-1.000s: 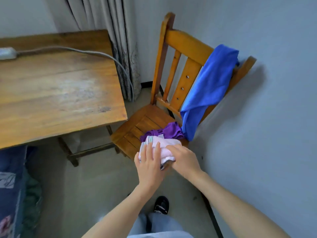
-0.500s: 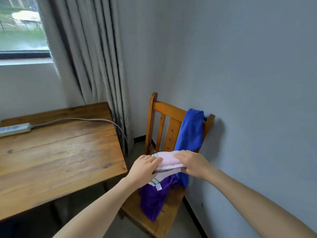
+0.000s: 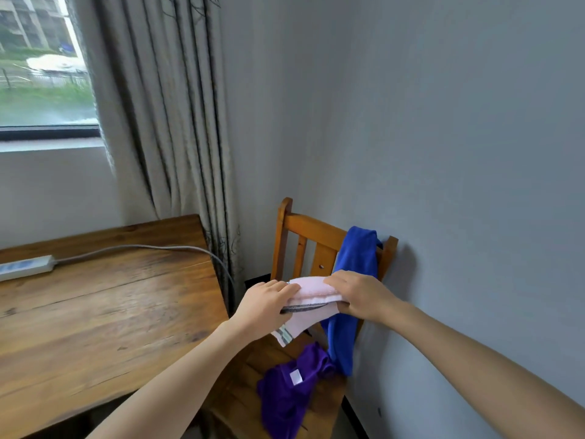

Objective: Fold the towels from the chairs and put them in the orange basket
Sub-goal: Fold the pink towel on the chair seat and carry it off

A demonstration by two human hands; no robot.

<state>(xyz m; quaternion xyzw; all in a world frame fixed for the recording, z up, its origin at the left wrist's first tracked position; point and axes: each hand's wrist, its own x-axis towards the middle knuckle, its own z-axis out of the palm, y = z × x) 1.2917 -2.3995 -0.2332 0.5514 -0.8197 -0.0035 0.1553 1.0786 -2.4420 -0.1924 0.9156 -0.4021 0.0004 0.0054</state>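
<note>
A folded pink towel [image 3: 311,297] is held in the air above the wooden chair [image 3: 296,226]. My left hand [image 3: 266,307] grips its left end and my right hand [image 3: 359,294] grips its right end. A striped corner of the towel hangs down below my left hand. A blue towel [image 3: 356,270] drapes over the chair's backrest on the right side. A purple towel [image 3: 289,396] lies crumpled on the seat and hangs over its front edge. The orange basket is out of view.
A wooden table [image 3: 104,315] stands to the left of the chair, with a white power strip [image 3: 25,267] and its grey cable on it. Grey curtains [image 3: 164,122] hang behind. A grey wall [image 3: 459,153] runs close along the chair's right side.
Both hands lifted the pink towel from the seat into the air. The view tilted upward, so the window and more wall show. The purple towel now lies uncovered on the seat.
</note>
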